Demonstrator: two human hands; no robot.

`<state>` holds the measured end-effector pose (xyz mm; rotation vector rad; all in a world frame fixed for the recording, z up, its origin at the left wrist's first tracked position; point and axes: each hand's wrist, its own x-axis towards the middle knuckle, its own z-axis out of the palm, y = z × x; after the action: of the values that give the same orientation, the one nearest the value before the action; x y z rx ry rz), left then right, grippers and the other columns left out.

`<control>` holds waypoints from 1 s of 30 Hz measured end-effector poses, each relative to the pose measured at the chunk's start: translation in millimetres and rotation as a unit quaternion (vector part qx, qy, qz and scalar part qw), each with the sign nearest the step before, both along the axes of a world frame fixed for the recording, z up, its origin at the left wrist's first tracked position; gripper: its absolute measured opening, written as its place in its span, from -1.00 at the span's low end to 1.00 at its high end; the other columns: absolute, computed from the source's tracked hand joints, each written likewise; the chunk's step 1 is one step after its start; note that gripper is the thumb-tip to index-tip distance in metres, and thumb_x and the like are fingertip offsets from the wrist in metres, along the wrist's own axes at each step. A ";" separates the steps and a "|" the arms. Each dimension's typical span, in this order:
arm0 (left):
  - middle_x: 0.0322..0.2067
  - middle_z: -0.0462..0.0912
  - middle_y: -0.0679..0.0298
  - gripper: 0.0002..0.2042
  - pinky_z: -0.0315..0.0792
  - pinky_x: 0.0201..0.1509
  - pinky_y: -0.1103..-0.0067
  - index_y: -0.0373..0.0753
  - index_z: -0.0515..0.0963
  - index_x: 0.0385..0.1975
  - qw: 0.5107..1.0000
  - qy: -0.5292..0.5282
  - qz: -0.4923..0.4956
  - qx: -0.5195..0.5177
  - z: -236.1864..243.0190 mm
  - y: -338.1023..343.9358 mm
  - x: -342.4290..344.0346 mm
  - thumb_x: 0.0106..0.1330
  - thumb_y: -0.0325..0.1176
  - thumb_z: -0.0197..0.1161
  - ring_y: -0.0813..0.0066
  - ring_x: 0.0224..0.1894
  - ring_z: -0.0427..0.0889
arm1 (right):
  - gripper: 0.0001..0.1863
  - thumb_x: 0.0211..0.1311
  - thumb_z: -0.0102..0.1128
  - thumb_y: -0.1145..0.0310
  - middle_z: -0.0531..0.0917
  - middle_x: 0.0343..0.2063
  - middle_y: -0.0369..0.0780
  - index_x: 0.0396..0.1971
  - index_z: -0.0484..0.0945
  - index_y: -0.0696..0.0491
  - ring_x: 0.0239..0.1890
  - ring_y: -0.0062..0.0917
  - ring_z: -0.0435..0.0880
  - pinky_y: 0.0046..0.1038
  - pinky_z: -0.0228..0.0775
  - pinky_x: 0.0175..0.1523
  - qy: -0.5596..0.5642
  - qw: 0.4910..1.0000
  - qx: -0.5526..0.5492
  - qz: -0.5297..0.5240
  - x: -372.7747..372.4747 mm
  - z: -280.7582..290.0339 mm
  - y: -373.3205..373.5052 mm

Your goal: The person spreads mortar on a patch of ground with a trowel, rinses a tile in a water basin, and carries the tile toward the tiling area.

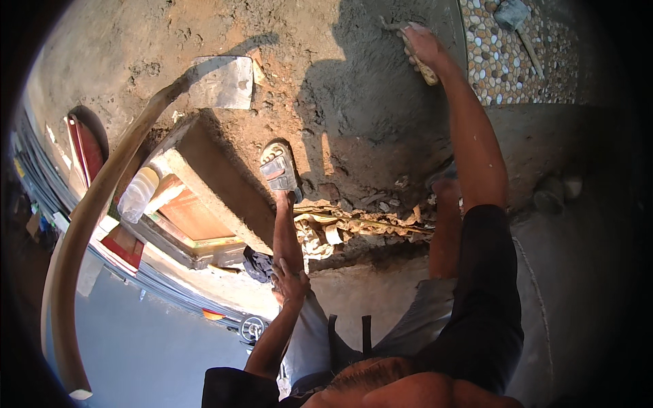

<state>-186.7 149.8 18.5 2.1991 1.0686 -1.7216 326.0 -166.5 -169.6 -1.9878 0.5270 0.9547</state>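
Observation:
My right hand [424, 49] is closed round the tan wooden handle [423, 68] of what looks like a trowel. Its bent metal shank [391, 26] points left; the blade cannot be made out against the wet grey mortar [381, 88]. That mortar is spread over the ground beside a pebble-set panel [493, 64]. Down at my lower left leg, my left hand [290, 284] rests with fingers spread over the shin, holding no tool. My left foot wears a strapped sandal [279, 168] and stands on rough brown soil.
A hoe [221, 83] with a long curved wooden handle lies at the left. Near it are a concrete-edged box [218, 180] and a clear plastic container [139, 194]. A mallet-like tool [511, 15] lies on the pebbles. Rubble [381, 221] runs between my feet.

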 end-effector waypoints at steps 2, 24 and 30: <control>0.33 -0.07 -0.15 -0.22 0.02 0.24 -0.11 -0.14 -0.01 0.34 1.000 0.026 0.006 0.002 5.2 -2.0 8.0 0.12 -0.11 0.17 -0.25 0.32 -0.01 | -0.40 0.28 -0.18 0.04 0.46 -0.54 -0.24 0.23 0.23 0.08 -0.56 -0.51 0.45 -0.37 0.38 -0.40 0.021 0.989 -0.035 0.139 -7.1 11.5 7.2; 0.34 -0.15 -0.16 -0.20 0.02 0.28 -0.05 -0.17 -0.04 0.35 1.000 0.014 0.023 -0.009 0.1 6.1 2.2 0.10 -0.14 0.17 -0.36 0.30 -0.06 | -0.57 0.31 -0.25 0.09 0.45 -0.59 -0.24 -0.13 0.41 0.14 -0.64 -0.52 0.45 -0.41 0.39 -0.55 -0.054 0.959 0.047 -0.274 -106.0 -53.3 119.7; 0.34 -0.10 -0.12 -0.20 0.08 0.26 -0.01 -0.14 -0.05 0.35 0.999 0.038 0.004 0.002 -0.1 -0.1 0.1 0.12 -0.06 0.12 -0.25 0.32 -0.01 | -0.51 0.29 -0.27 0.15 0.55 -0.55 -0.11 -0.05 0.42 0.23 -0.59 -0.36 0.57 -0.34 0.42 -0.27 0.023 0.987 0.094 -0.129 -62.8 2.1 128.9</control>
<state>-186.6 149.7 18.4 2.1443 1.0956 -1.8158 263.2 -37.6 -167.5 -1.6850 0.6756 0.8561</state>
